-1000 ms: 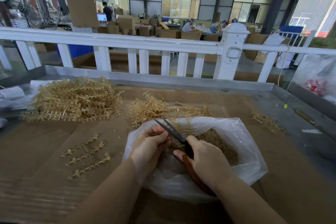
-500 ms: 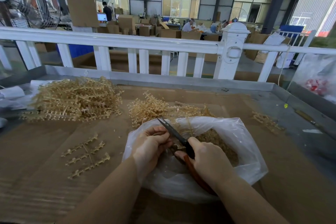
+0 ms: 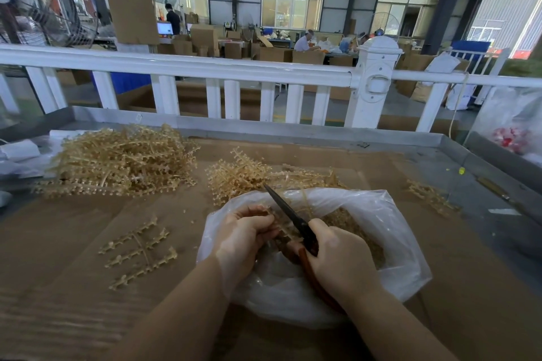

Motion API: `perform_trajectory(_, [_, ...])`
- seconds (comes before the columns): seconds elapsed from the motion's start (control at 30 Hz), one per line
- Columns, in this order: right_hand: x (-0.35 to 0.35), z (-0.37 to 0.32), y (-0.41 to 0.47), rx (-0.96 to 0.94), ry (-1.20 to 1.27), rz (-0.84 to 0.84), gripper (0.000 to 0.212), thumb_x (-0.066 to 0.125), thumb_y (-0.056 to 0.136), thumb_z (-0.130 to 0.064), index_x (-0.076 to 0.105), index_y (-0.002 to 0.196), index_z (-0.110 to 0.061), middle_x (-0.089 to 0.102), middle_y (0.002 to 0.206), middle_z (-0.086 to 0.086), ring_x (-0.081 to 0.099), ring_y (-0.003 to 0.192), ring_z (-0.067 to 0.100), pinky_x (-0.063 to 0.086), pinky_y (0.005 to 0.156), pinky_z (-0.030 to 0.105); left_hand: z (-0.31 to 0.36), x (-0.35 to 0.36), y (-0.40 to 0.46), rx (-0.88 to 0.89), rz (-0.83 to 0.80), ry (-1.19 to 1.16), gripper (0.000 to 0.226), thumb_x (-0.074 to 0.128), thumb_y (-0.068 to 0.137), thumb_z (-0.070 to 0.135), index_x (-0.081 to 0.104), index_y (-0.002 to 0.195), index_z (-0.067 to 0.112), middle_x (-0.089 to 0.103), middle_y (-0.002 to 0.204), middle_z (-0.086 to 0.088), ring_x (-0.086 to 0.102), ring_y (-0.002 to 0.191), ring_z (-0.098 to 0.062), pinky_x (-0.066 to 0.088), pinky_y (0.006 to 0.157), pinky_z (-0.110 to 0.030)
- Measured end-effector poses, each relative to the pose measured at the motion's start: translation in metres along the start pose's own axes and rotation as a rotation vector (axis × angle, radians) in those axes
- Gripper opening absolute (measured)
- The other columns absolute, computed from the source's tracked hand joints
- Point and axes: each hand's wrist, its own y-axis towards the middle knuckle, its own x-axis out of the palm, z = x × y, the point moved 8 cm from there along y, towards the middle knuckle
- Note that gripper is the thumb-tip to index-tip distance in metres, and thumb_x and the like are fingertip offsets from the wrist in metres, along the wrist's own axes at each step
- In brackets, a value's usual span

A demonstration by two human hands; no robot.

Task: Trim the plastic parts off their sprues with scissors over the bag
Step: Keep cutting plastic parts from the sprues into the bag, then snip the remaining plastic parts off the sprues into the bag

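Note:
A clear plastic bag lies open on the brown cardboard, holding a heap of cut tan plastic parts. Over its mouth my left hand grips a tan sprue, mostly hidden by the fingers. My right hand grips the scissors by their red-brown handles, the dark blades pointing up and left, closed beside the sprue.
A big pile of untrimmed sprues lies far left, a smaller pile just behind the bag. A single sprue lies flat left of the bag, a few more to the right. A white railing borders the table.
The scissor blades, open a second ago, have closed on the sprue. Both hands have stayed over the bag, shifting only slightly.

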Motion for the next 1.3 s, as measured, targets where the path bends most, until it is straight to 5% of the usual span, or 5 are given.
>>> perform_trajectory(0.2, [-0.002,-0.003,-0.002,0.002,-0.021,0.049,0.034,0.052,0.087,-0.057,0.057,0.092,-0.024,0.060,0.075,-0.007,0.056,0.066,0.010,0.034,0.058,0.018,0.003,0.003,-0.007,0.034,0.016,0.071,0.017,0.056,0.083,-0.008,0.064,0.097,-0.002,0.069,0.086,-0.021,0.068,0.078,-0.031,0.056,0.066,-0.035])
perform_trajectory(0.33, [-0.004,-0.004,-0.004,0.004,-0.035,0.076,0.024,0.063,0.085,-0.046,0.059,0.089,-0.023,0.060,0.072,-0.007,0.056,0.063,0.010,0.032,0.058,0.017,0.004,0.008,-0.011,0.034,-0.028,0.147,0.021,0.068,0.081,0.001,0.067,0.102,-0.002,0.071,0.095,-0.023,0.069,0.092,-0.037,0.053,0.088,-0.052])
perform_trajectory(0.5, [-0.009,-0.002,-0.005,0.024,0.004,0.112,0.014,0.067,0.082,-0.032,0.062,0.087,-0.020,0.060,0.069,-0.006,0.057,0.062,0.013,0.047,0.057,0.024,0.007,0.008,-0.012,0.078,0.019,0.154,0.018,0.063,0.085,0.000,0.062,0.102,-0.009,0.068,0.102,-0.026,0.066,0.100,-0.037,0.049,0.096,-0.051])
perform_trajectory(0.73, [-0.019,0.001,-0.009,0.070,0.032,0.236,0.015,0.074,0.077,-0.023,0.065,0.086,-0.016,0.060,0.064,-0.003,0.058,0.057,0.016,0.046,0.050,0.028,0.026,0.012,-0.003,0.120,0.082,0.030,0.006,0.059,0.089,-0.004,0.056,0.086,0.001,0.065,0.083,-0.011,0.069,0.071,-0.012,0.060,0.063,-0.027])
perform_trajectory(1.3, [-0.021,0.006,-0.010,0.094,0.067,0.306,0.017,0.077,0.077,-0.025,0.063,0.086,-0.019,0.059,0.065,-0.007,0.056,0.057,0.012,0.045,0.049,0.023,0.041,0.043,0.050,-0.012,0.176,-0.101,0.012,0.053,0.091,-0.007,0.054,0.085,0.003,0.061,0.081,-0.011,0.063,0.068,-0.016,0.057,0.059,-0.022])
